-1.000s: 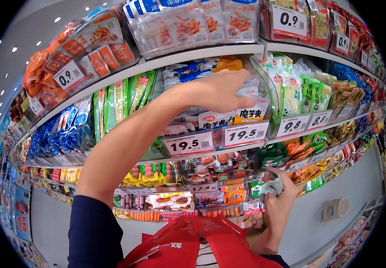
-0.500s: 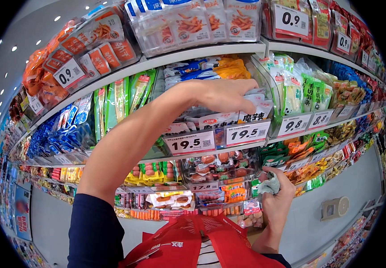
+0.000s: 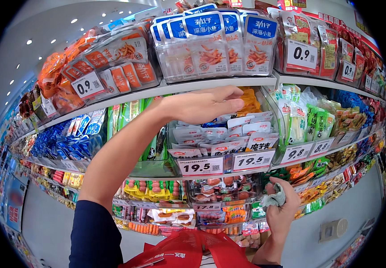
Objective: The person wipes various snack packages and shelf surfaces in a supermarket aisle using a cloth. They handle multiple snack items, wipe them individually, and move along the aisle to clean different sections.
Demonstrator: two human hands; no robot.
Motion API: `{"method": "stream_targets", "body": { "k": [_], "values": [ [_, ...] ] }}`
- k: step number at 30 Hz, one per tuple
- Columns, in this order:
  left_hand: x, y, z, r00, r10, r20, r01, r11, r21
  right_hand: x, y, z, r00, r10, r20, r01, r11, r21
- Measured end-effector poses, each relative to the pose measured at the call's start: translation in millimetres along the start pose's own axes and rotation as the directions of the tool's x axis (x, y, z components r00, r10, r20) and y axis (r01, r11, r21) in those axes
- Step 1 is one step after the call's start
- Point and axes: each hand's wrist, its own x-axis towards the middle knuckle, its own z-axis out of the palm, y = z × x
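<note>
My left hand (image 3: 206, 105) reaches across the middle bin from the left, fingers stretched out and holding nothing. Below it stand rows of silver-white snack packets (image 3: 260, 142) in a clear bin. Orange-yellow packets (image 3: 250, 101) show just beyond its fingertips, at the back of the same bin. Lower on the right, my right hand (image 3: 284, 209) is closed around a crumpled grey-green cloth (image 3: 275, 196). That hand is in front of the lower shelves, apart from the packets.
White shelf edges (image 3: 228, 83) cross above and below the bin, carrying price labels (image 3: 201, 166). Blue-and-clear fish snack packets (image 3: 213, 40) stand overhead. Green-and-white packets (image 3: 319, 120) fill the right-hand bin, and blue packets (image 3: 74, 147) the left. A beige vented box (image 3: 333, 230) is at lower right.
My left hand has lifted off the silver-white packets and moved up and slightly left, uncovering them. The view has tilted upward. My right hand still grips the cloth.
</note>
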Motion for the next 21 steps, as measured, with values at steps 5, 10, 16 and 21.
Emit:
{"method": "stream_targets", "body": {
  "k": [5, 10, 16, 21],
  "values": [
    [-22, -33, -1, 0.994, -0.039, -0.100, 0.058, 0.979, 0.196, -15, 15, -4, 0.992, 0.121, 0.039, -0.118, 0.990, -0.077],
    [-19, -56, -2, 0.972, -0.197, -0.127, 0.232, 0.887, 0.398, -16, 6, 2, 0.990, 0.139, 0.033, -0.137, 0.989, -0.059],
    [-6, -68, -2, 0.984, -0.139, -0.114, 0.175, 0.890, 0.422, -21, 6, 6, 0.989, 0.144, 0.042, -0.138, 0.984, -0.111],
    [-2, -64, -6, 0.989, -0.148, -0.025, 0.148, 0.936, 0.318, -23, 4, 6, 0.983, 0.178, 0.052, -0.171, 0.978, -0.116]
  ]
}}
